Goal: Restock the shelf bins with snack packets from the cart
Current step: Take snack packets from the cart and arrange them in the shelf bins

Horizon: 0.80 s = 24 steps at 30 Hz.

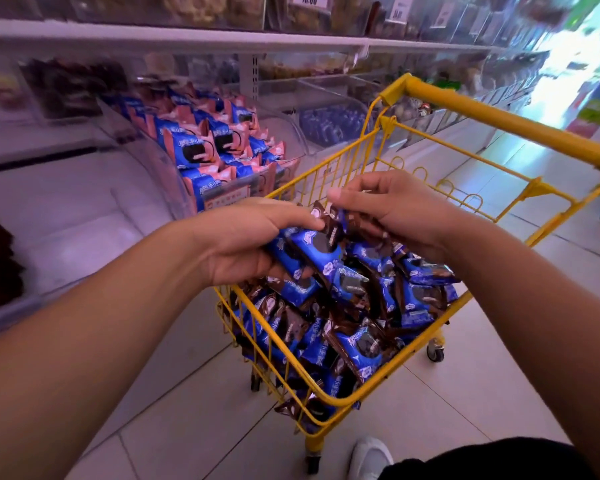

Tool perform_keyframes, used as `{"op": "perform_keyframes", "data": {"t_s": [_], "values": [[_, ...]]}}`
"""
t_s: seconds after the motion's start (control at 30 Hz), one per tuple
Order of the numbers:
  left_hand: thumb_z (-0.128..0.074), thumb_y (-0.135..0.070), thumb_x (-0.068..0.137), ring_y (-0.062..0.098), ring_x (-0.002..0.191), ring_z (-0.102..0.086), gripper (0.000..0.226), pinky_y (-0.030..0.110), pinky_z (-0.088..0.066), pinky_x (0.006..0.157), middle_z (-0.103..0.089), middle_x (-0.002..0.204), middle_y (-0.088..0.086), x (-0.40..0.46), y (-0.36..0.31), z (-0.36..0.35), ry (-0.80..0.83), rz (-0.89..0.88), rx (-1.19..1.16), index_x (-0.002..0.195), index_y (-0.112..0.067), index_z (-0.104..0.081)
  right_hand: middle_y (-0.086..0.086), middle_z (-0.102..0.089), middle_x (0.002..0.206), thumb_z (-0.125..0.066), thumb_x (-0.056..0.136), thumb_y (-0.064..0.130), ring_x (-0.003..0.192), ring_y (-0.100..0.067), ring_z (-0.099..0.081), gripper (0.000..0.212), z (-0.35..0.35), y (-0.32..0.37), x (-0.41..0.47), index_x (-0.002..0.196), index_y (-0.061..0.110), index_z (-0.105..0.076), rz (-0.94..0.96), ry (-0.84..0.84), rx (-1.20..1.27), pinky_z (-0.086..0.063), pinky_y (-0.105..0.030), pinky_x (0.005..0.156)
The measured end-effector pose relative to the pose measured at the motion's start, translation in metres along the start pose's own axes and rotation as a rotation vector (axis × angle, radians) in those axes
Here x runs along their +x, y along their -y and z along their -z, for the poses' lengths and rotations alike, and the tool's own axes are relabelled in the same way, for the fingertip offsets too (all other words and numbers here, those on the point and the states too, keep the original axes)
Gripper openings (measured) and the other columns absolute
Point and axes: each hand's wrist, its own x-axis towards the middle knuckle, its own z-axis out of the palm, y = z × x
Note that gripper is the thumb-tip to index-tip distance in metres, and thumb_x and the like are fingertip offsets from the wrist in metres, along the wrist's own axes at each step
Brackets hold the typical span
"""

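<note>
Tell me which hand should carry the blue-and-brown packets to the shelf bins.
Probably left. The left hand already holds several blue-and-brown packets in its grip and is on the shelf bins' side of the yellow cart. The right hand pinches only a few.

We find the top of the yellow cart [371, 393] open, so a hand can drop straight in from above. Its wire walls close the sides, and the yellow handle bar [506, 119] crosses the far right end. Blue-and-brown snack packets [361, 344] fill the basket nearly to the rim, leaving little room to dig down. Both our hands, left [246, 244] and right [392, 209], crowd the space above the heap, gripping packets. To the left, the clear bin [174, 188] of blue-and-pink packets [201, 147] stands just beside the cart, heaped full. The shelf board [187, 36] overhangs it. Bare tiled floor [499, 375] lies right of the cart.
</note>
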Motion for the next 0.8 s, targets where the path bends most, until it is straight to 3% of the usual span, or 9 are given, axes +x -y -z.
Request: {"op": "perform_keyframes", "data": {"t_s": [0.1,0.2,0.27,0.33,0.43,0.5,0.57,0.67,0.8], "values": [[-0.062,-0.011,0.09,0.025,0.075,-0.074,0.011,0.041,-0.06,0.068,-0.075,0.097,0.017,0.002,0.002,0.003,-0.084,-0.028,-0.05,0.097,-0.007,-0.069,-0.012,-0.06,0.068,-0.074,0.085,0.04,0.062,-0.025,-0.052,0.041,-0.008,0.002,0.005,0.082,0.0,-0.064,-0.051,-0.181,0.091,-0.044,-0.029,0.055],[-0.062,-0.01,0.091,0.026,0.073,-0.072,0.01,0.04,-0.061,0.062,-0.074,0.094,0.02,0.004,0.002,0.002,-0.213,-0.08,-0.118,0.099,-0.005,-0.067,-0.01,-0.068,0.084,-0.07,0.086,0.026,0.069,-0.021,-0.064,0.025,-0.004,0.009,0.006,0.097,0.004,-0.068,-0.078,-0.052,0.282,-0.058,-0.028,0.059],[-0.061,-0.01,0.092,0.025,0.073,-0.072,0.015,0.039,-0.062,0.06,-0.075,0.095,0.02,0.003,0.001,0.003,-0.259,-0.111,-0.19,0.104,-0.004,-0.066,-0.012,-0.072,0.108,-0.071,0.077,0.01,0.091,-0.019,-0.071,0.045,0.002,0.009,0.005,0.12,0.0,-0.063,-0.044,0.073,0.398,-0.06,-0.028,0.083],[-0.061,-0.009,0.09,0.025,0.08,-0.074,0.021,0.039,-0.062,0.064,-0.075,0.102,0.018,0.002,-0.001,0.005,-0.244,-0.12,-0.27,0.11,-0.005,-0.067,-0.015,-0.069,0.121,-0.071,0.072,0.0,0.105,-0.024,-0.069,0.058,0.005,0.007,0.002,0.129,0.003,-0.06,0.006,0.13,0.4,-0.057,-0.034,0.092],[-0.064,-0.011,0.08,0.026,0.092,-0.073,0.03,0.042,-0.062,0.075,-0.074,0.108,0.017,-0.001,-0.002,0.008,-0.168,-0.094,-0.38,0.109,-0.006,-0.068,-0.011,-0.071,0.116,-0.071,0.074,-0.002,0.099,-0.025,-0.072,0.054,0.008,0.006,0.0,0.126,0.009,-0.06,0.054,0.124,0.411,-0.062,-0.031,0.071],[-0.068,-0.014,0.069,0.029,0.091,-0.074,0.044,0.045,-0.062,0.07,-0.073,0.108,0.018,-0.001,-0.002,0.008,-0.136,-0.047,-0.417,0.112,-0.005,-0.067,-0.011,-0.071,0.112,-0.072,0.076,0.004,0.089,-0.024,-0.073,0.051,0.006,0.008,-0.001,0.126,0.011,-0.06,0.07,0.121,0.417,-0.06,-0.028,0.059],[-0.068,-0.016,0.067,0.033,0.089,-0.074,0.046,0.048,-0.061,0.065,-0.073,0.107,0.02,-0.002,-0.002,0.007,-0.107,-0.013,-0.448,0.112,-0.005,-0.066,-0.01,-0.071,0.107,-0.072,0.078,0.011,0.082,-0.02,-0.07,0.046,0.004,0.01,-0.002,0.123,0.013,-0.062,0.073,0.11,0.433,-0.06,-0.029,0.062],[-0.066,-0.016,0.074,0.036,0.094,-0.073,0.039,0.054,-0.059,0.068,-0.073,0.108,0.02,-0.001,0.0,0.005,-0.093,-0.016,-0.476,0.112,-0.008,-0.064,-0.005,-0.071,0.1,-0.066,0.086,0.014,0.094,-0.024,-0.066,0.029,0.004,0.014,-0.001,0.114,0.015,-0.061,0.064,0.085,0.494,-0.06,-0.041,0.073],[-0.055,-0.017,0.094,0.039,0.094,-0.072,0.016,0.057,-0.058,0.067,-0.073,0.107,0.019,0.001,0.0,0.006,-0.096,-0.024,-0.489,0.106,-0.01,-0.063,-0.009,-0.069,0.108,-0.054,0.095,0.009,0.096,-0.027,-0.071,0.025,0.012,0.019,-0.004,0.119,0.015,-0.056,0.066,0.192,0.533,-0.061,-0.042,0.064]]}}
